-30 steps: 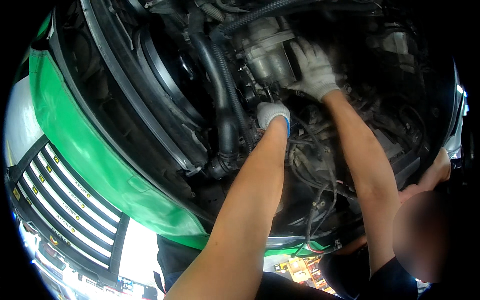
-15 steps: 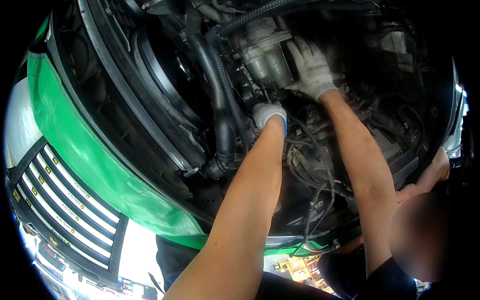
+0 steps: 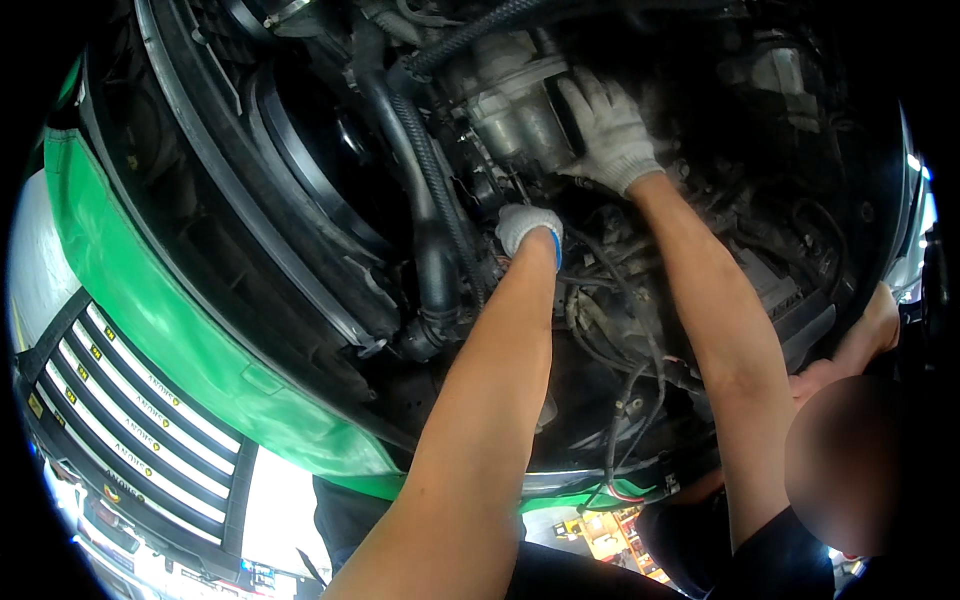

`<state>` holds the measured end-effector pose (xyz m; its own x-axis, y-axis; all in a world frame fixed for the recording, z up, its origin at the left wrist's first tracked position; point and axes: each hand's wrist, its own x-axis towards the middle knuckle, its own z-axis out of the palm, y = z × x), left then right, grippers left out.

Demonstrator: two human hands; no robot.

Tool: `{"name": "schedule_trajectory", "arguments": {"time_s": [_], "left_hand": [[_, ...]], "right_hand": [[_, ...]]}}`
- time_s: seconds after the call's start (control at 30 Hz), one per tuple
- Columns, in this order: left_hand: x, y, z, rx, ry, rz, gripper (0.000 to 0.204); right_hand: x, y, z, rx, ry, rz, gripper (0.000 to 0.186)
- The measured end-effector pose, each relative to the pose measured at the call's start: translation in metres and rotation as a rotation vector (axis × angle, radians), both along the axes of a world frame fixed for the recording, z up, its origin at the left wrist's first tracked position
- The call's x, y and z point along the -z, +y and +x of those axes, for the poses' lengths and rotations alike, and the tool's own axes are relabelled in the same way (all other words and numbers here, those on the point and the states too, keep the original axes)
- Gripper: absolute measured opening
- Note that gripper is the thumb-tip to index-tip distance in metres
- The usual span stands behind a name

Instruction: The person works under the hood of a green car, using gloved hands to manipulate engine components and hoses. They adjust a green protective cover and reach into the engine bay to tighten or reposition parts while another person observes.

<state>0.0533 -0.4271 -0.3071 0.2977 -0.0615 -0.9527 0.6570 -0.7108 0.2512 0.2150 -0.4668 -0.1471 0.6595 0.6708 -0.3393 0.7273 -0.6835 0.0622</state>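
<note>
The knit-gloved right hand (image 3: 608, 130) spread open beside a dull, rounded metal housing (image 3: 522, 132); the left hand (image 3: 528, 230) curled near a braided hose (image 3: 440, 190), its grip impossible to tell.

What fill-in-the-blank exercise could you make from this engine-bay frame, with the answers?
1. The glove on the left hand is mostly ____ in colour.
2. In the picture, the metal housing lies to the ____ of the right hand.
3. The draped cover is ____ in colour.

Missing words: white; left; green.
</note>
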Motion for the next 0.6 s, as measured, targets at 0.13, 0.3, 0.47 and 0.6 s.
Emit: {"name": "schedule_trajectory", "arguments": {"time_s": [0.13, 0.3, 0.47, 0.6], "left_hand": [[-0.017, -0.005, 0.004, -0.362, 0.060, 0.058, 0.032], [-0.017, -0.002, 0.000, -0.145, -0.088, -0.006, 0.033], [-0.042, 0.008, 0.006, 0.506, -0.302, -0.010, 0.023], [-0.054, 0.018, 0.009, 0.721, -0.378, 0.006, 0.020]], "right_hand": [[0.003, -0.010, -0.002, 0.024, -0.010, -0.048, 0.120], [0.001, -0.006, -0.001, 0.018, -0.007, -0.024, 0.120], [0.002, -0.012, -0.001, 0.029, -0.003, -0.023, 0.120], [0.005, -0.016, -0.001, 0.037, -0.011, -0.042, 0.120]]}}
